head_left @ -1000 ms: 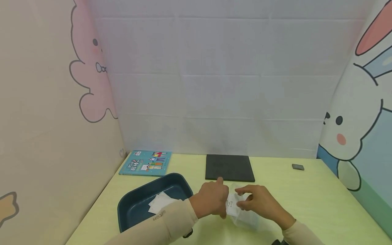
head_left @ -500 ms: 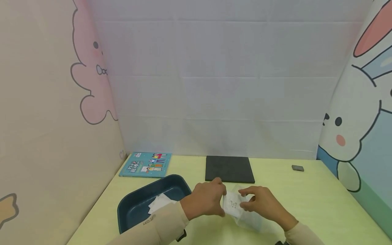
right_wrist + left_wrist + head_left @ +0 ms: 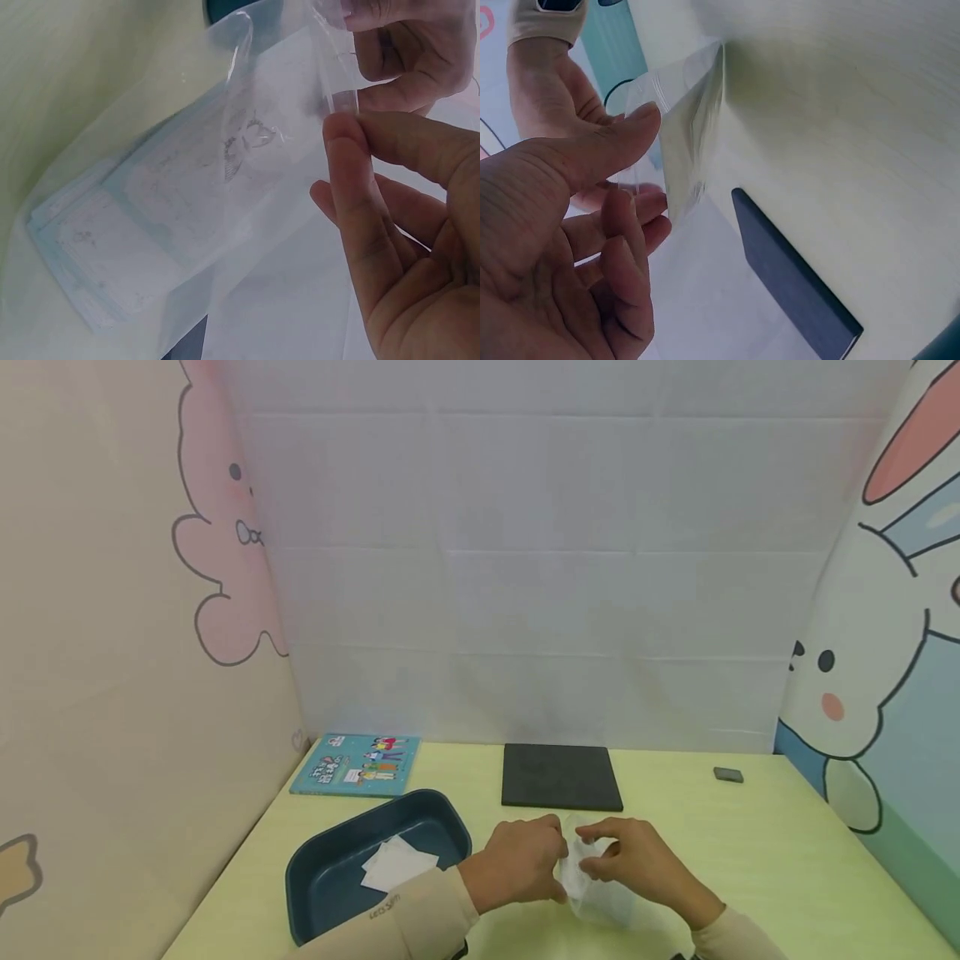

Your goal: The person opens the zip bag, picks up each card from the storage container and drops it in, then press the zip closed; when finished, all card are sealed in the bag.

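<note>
A clear plastic bag (image 3: pixel 600 902) lies slanted between my hands, with a stack of white paper cards (image 3: pixel 172 187) inside it. My left hand (image 3: pixel 521 864) is at the bag's mouth, thumb and fingers at its edge; in the left wrist view the thumb (image 3: pixel 622 146) lies against the plastic. My right hand (image 3: pixel 637 860) pinches the other side of the mouth between thumb and forefinger, as the right wrist view shows. Several more white cards (image 3: pixel 397 864) lie in the dark blue tray (image 3: pixel 303 885), left of my left hand.
A black flat board (image 3: pixel 562 777) lies behind the hands. At the back left is a blue illustrated book (image 3: pixel 356 766), and at the far right a small grey object (image 3: pixel 728 774). A white cloth (image 3: pixel 525 568) and printed side walls enclose the yellow table (image 3: pixel 787 860).
A marked white card at the left hand has moved rightward into the bag, its marks now hidden in the head view. The left hand drew back slightly, then came to the bag's mouth.
</note>
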Motion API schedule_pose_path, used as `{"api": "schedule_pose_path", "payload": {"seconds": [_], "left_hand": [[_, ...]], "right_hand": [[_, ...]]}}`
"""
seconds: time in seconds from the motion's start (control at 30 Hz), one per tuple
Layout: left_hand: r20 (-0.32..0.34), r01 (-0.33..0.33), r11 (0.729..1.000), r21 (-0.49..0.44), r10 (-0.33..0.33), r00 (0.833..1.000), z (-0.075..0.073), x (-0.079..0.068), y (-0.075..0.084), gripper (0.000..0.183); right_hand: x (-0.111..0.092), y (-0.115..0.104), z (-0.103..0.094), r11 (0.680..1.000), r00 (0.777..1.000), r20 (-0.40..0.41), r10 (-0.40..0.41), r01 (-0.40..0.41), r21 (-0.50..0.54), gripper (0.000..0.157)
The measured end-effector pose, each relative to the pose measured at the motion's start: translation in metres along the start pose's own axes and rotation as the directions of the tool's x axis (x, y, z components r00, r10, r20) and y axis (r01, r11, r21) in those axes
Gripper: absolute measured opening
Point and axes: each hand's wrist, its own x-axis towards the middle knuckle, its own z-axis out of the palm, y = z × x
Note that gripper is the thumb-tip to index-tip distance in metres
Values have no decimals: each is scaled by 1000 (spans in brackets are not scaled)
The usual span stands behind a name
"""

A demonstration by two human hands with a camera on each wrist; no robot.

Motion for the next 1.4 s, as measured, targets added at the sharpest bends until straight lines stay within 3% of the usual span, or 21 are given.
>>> {"api": "schedule_pose_path", "payload": {"seconds": [0.27,0.5,0.8,1.07,1.23,1.4], "left_hand": [[52,2,999,45,-4,999,10,2,8,50],[6,-8,998,-57,8,1000,7,-1,-6,50],[-49,13,1000,13,-12,999,-5,-5,-37,46],[-53,102,994,-41,-104,993,-21,-22,-82,45],[-22,144,989,-38,-145,989,-19,-38,-114,45],[-11,180,983,-42,-181,983,-9,-52,-137,48]], "right_hand": [[0,1,1,1000,1000,-7,-14,14,-16,44],[-1,3,-4,999,1000,-26,10,-11,-49,44],[-8,5,-15,996,997,-54,52,-55,-64,46],[-10,9,-16,997,997,-57,47,-50,-55,46],[-10,10,-14,998,997,-53,51,-54,-42,46],[-10,9,-12,998,997,-55,46,-48,-42,46]]}}
